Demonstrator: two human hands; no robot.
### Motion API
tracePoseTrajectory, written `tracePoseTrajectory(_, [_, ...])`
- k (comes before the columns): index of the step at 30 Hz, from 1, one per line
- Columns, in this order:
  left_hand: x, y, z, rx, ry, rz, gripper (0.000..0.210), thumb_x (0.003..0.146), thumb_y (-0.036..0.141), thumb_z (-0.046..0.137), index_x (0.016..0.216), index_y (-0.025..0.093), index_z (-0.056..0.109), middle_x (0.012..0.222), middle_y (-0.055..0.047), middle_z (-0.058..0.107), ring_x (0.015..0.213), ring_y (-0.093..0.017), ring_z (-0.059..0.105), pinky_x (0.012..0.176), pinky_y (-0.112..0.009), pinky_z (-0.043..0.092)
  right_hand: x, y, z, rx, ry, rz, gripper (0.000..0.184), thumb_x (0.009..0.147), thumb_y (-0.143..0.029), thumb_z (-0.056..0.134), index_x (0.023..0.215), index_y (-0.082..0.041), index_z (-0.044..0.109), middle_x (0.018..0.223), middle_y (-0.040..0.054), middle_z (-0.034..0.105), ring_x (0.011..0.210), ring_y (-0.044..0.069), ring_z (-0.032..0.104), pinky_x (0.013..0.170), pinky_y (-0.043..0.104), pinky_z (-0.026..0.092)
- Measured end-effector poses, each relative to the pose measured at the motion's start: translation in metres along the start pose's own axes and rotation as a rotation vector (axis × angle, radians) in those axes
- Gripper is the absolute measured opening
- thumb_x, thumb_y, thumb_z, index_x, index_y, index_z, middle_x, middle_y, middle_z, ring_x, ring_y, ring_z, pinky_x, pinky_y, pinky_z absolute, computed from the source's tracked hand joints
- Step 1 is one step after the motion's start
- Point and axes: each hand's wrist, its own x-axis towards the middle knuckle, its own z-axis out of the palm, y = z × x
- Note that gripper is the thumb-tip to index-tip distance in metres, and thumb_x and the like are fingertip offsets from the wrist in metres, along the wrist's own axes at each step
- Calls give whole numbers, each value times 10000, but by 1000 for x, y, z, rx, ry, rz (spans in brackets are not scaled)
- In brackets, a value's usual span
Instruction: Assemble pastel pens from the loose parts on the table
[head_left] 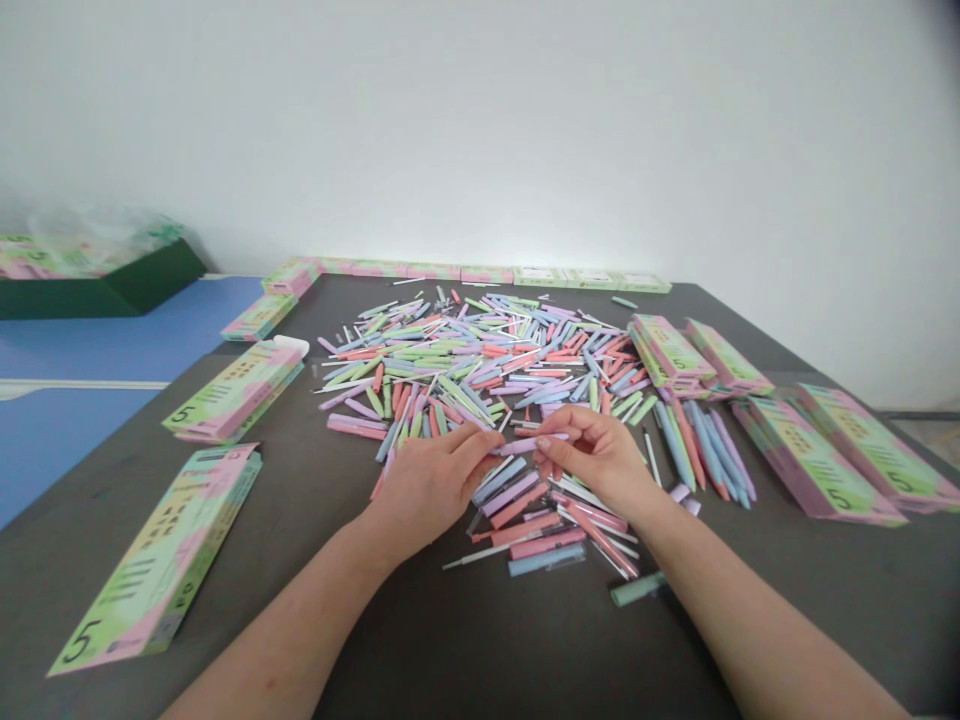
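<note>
Between my two hands, over the near side of a large pile of pen parts (442, 350), is a purple pen barrel (527, 444). My left hand (435, 480) pinches its left end, and my right hand (589, 452) grips its right end between thumb and fingers. What sits at the left fingertips is partly hidden. Just below my hands lie pink, purple and blue pen caps (546, 543) mixed with thin white refills (480, 556). To the right of my right hand, several assembled-looking pens (709, 447) lie side by side in a row.
Pink-and-green pen boxes stand in stacks at the right (825, 460) and lie along the left edge (161, 560). More boxes (457, 272) line the back by the wall. A green cap (637, 589) lies near my right forearm. A dark green bin (105, 280) stands on a blue surface at left.
</note>
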Motion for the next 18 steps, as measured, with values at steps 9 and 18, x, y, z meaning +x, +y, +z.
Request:
tracePoseTrajectory(9, [0, 2, -2, 59, -72, -20, 183, 993, 291, 402, 1052, 220, 561, 900, 0, 669, 692, -165, 621, 545, -270, 370, 0, -1, -1, 15, 23, -72, 240, 717, -342, 792, 770, -171, 634, 553, -26, 633, 456, 111, 590, 449, 228, 475])
tracePoseTrajectory(18, [-2, -3, 0, 48, -50, -33, 168, 984, 271, 404, 1023, 207, 554, 873, -3, 657, 690, -156, 608, 577, -258, 395, 2, 8, -10, 145, 72, -148, 136, 766, -262, 762, 824, -181, 669, 535, -45, 597, 426, 77, 507, 432, 206, 354])
